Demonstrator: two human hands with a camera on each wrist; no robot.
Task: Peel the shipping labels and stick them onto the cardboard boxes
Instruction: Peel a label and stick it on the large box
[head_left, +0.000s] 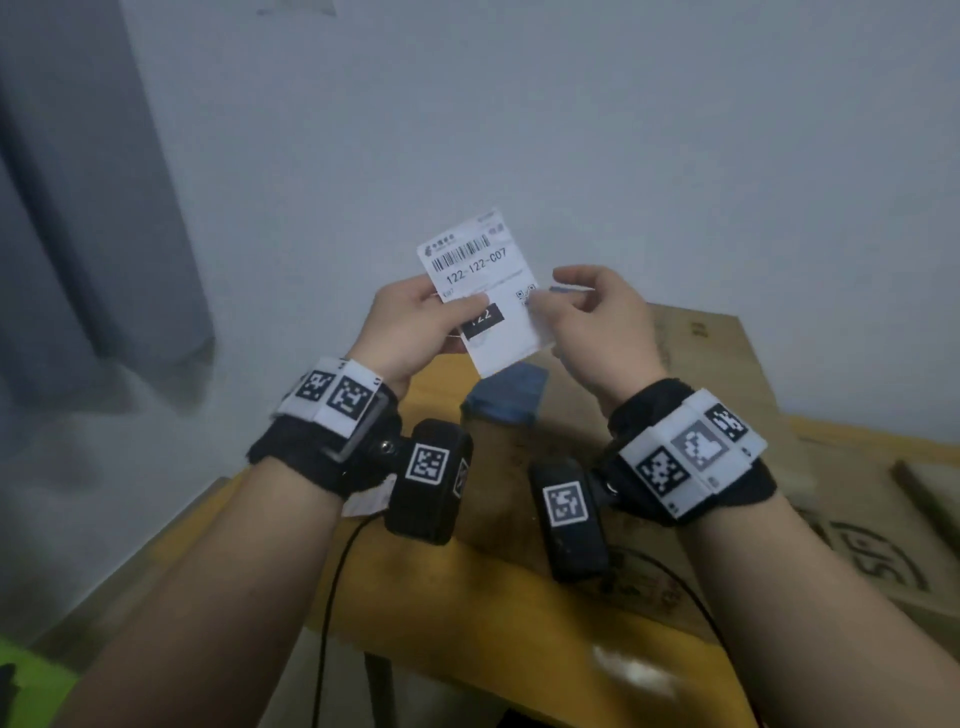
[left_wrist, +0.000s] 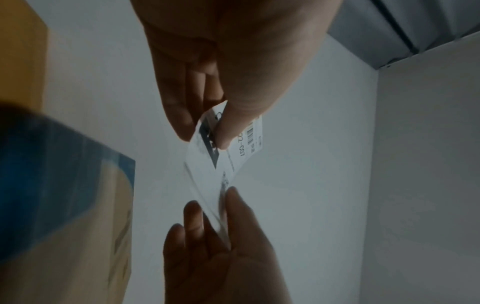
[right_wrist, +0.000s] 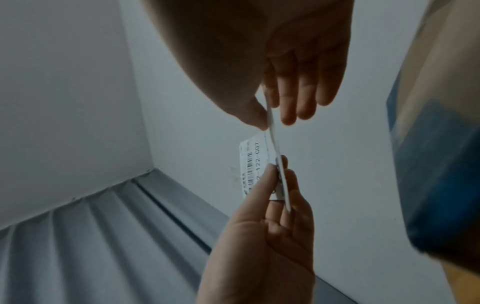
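Note:
A white shipping label (head_left: 480, 283) with a barcode and "122-122-C07" is held upright in the air between both hands. My left hand (head_left: 460, 312) pinches its left edge, thumb on the printed face. My right hand (head_left: 548, 304) pinches its right edge by the small QR code. In the left wrist view the left thumb (left_wrist: 228, 127) presses the label (left_wrist: 207, 164), which curves toward the right hand (left_wrist: 221, 226). The right wrist view shows the label (right_wrist: 253, 164) edge-on between the two hands. A cardboard box (head_left: 717, 374) with blue tape (head_left: 506, 397) stands below and behind the hands.
The yellow table (head_left: 467, 597) carries the boxes, and a flat printed cardboard sheet (head_left: 857, 519) lies at the right. Behind the table is a pale wall, and a grey curtain (head_left: 78, 208) hangs at the left. Black cables run down from the wrist cameras over the table's front.

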